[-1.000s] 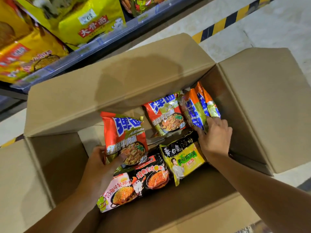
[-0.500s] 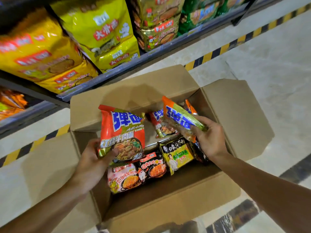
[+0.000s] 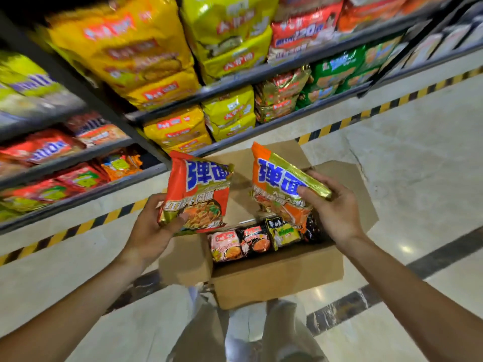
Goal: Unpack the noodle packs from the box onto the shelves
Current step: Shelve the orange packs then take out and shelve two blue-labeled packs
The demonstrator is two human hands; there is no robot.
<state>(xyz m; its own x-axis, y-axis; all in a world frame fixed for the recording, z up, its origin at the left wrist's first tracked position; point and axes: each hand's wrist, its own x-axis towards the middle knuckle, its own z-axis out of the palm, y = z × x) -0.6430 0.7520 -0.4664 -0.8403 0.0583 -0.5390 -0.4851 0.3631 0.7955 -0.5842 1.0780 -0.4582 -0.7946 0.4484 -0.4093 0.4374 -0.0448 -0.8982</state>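
Observation:
An open cardboard box (image 3: 277, 279) stands on the floor below me. My left hand (image 3: 150, 232) grips a red noodle pack (image 3: 200, 190) by its lower left corner, held upright above the box's left flap. My right hand (image 3: 333, 205) grips an orange noodle pack (image 3: 277, 184) with a gold edge, tilted above the box's right side. Inside the box lie a pink pack (image 3: 225, 245), a black pack (image 3: 254, 239) and a yellow-green pack (image 3: 285, 232), side by side. Another dark pack (image 3: 312, 228) is partly hidden under my right hand.
Shelves (image 3: 235, 81) full of yellow, red, gold and green noodle bags rise ahead, beyond the box. A yellow-and-black hazard stripe (image 3: 339, 124) runs along the floor at the shelf base. My legs (image 3: 243, 333) stand just behind the box on the pale tiled floor.
Both hands have lifted their packs up out of the box, well above it. My view has risen and pulled back, so more shelves show and the box looks smaller.

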